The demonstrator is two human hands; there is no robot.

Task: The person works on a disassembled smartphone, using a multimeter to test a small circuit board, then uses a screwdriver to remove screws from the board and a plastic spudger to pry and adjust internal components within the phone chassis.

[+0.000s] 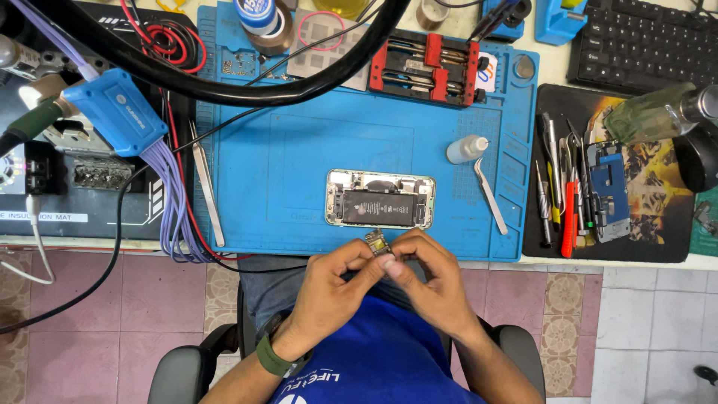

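Left hand [336, 280], dark band at the wrist, and right hand [426, 277]: brought together at the table's near edge, fingertips of both pinched on a small metallic component [377, 244]; just beyond, opened phone [381, 198], battery exposed, flat on the blue work mat [299, 142]; curved tweezers [490, 194] and small dropper bottle [465, 149] to its right; straight tweezers [207, 183] near the mat's left edge; red clamp fixture [426, 67] at the far side; black keyboard [643, 45] far right.
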